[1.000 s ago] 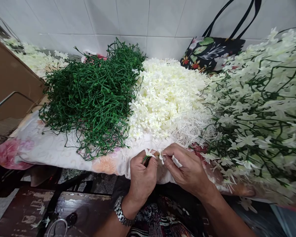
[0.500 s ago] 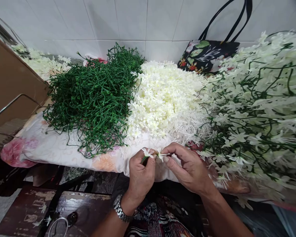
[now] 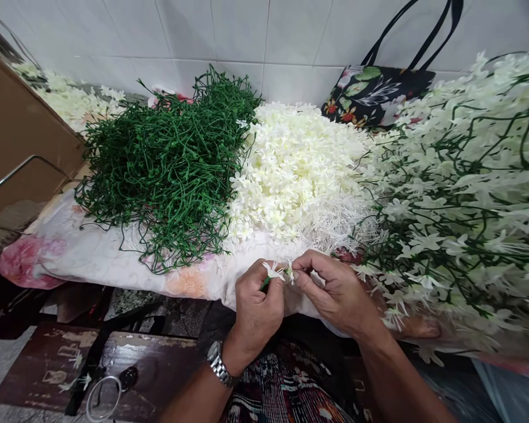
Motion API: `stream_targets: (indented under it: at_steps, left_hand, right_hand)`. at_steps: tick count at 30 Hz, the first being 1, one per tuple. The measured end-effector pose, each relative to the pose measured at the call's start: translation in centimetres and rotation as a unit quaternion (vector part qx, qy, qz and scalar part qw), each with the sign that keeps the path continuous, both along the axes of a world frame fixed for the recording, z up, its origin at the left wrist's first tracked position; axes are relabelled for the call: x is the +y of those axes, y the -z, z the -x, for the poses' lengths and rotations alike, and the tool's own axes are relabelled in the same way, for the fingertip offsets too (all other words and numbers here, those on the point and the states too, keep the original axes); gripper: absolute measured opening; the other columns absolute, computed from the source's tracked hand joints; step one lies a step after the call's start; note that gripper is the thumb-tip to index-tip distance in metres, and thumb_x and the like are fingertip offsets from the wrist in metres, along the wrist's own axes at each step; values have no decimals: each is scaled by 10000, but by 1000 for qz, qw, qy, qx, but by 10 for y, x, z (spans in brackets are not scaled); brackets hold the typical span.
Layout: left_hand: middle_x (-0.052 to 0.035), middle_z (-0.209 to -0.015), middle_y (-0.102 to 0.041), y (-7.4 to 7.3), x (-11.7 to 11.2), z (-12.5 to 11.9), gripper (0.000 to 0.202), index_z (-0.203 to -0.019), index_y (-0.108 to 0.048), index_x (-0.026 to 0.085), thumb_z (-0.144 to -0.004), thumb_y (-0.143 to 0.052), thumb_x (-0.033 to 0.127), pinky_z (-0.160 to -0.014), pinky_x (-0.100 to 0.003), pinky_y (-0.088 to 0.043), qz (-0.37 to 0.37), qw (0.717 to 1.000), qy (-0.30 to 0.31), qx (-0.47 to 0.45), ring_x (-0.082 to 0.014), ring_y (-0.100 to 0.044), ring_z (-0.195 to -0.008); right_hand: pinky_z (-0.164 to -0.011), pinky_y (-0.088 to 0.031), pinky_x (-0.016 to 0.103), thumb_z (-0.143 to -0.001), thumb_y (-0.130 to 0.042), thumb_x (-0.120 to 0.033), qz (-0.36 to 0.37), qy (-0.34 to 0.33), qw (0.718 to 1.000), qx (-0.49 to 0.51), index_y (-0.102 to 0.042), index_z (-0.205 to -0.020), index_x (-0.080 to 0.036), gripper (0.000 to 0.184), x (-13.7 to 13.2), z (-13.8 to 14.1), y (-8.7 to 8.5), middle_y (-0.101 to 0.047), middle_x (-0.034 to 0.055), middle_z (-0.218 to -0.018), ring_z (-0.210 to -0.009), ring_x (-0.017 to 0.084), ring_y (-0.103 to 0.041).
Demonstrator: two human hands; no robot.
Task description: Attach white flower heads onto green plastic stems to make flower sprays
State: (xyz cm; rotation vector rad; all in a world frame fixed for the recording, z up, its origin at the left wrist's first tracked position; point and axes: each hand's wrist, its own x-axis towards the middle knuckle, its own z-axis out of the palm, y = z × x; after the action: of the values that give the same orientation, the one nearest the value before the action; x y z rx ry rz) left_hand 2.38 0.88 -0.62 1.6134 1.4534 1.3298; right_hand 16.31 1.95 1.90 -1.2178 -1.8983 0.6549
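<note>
My left hand [image 3: 259,296] is closed on a green stem that carries a white artificial flower [image 3: 273,271] beside the thumb. Fingertips of my right hand [image 3: 330,288] pinch a second small white blossom [image 3: 290,272], close to the left fingertips. Part of that blossom is hidden by the fingers. Just beyond both hands lie a heap of loose white petals [image 3: 291,170] and a pile of thin white stamens [image 3: 341,223]. A tangled mound of green plastic stems [image 3: 163,170] sits to the left.
Assembled white flowers on green stems [image 3: 458,229] are heaped at the right. A floral cloth [image 3: 114,258] covers the work surface. A black floral bag [image 3: 374,97] leans on the tiled wall. Cardboard [image 3: 26,123] stands at the left, and a brown wooden board [image 3: 145,370] lies below.
My right fingertips have closed in around the second blossom, which now shows less. Both hands sit slightly farther right in view, and the camera has shifted a little.
</note>
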Motion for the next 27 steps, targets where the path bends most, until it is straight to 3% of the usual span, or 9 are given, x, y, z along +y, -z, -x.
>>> stream_targets:
  at_steps: [13, 27]
  left_hand:
    - [63, -513, -336, -8, 3, -1, 232, -536, -347, 199, -716, -460, 106, -493, -218, -268, 66, 998, -2, -9, -95, -332, -502]
    - [58, -483, -359, -5, 5, -4, 222, -502, -368, 192, -678, -490, 136, -479, -229, -252, 110, 993, -28, -35, -93, -309, -496]
  right_hand:
    - [-524, -412, 198, -829, -460, -106, -79, 19, 996, -46, -505, -742, -193, 131, 1, 9, 7, -531, -21, -610, -540, 96, -506]
    - [-503, -403, 208, -831, -434, -90, -109, -5, 992, -67, -502, -761, -188, 139, 5, 9, 10, -508, -16, -609, -530, 100, -484]
